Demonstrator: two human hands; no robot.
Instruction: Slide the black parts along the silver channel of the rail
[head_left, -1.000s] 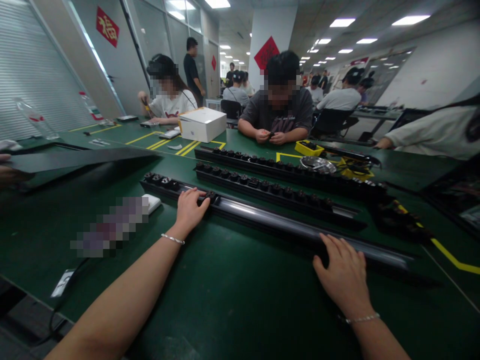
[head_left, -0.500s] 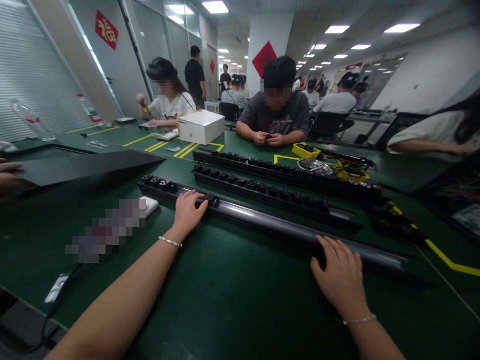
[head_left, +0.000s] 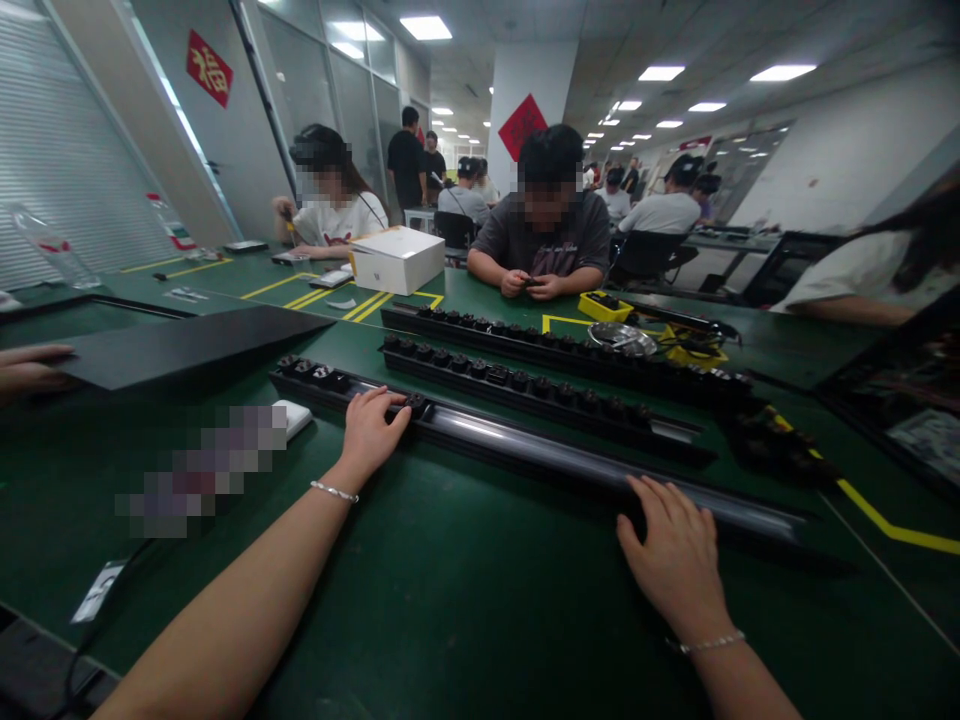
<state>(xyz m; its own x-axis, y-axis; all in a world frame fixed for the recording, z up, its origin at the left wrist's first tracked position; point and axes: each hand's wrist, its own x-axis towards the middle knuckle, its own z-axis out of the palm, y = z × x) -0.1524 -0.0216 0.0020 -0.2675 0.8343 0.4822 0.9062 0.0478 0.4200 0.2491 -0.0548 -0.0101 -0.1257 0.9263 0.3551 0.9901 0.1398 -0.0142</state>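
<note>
A long black rail [head_left: 540,455] lies across the green table [head_left: 450,600] in front of me, with several black socket modules at its left end. My left hand [head_left: 369,432] rests on the rail, fingertips touching a black socket module [head_left: 415,403]. My right hand [head_left: 675,555] lies flat on the rail's near edge further right, fingers spread. Both wrists wear thin bracelets. Two more black rails [head_left: 525,380] filled with sockets lie parallel just behind.
A black flat panel [head_left: 180,345] lies at the left with another person's hand [head_left: 30,365] on it. A white box [head_left: 397,258], yellow trays [head_left: 611,305] and a metal bowl [head_left: 622,337] stand further back. People sit across the table. A small white block [head_left: 292,415] lies left.
The view has tilted and shifted slightly, so everything sits a little lower and further left. Both hands stay on the rail in the same places.
</note>
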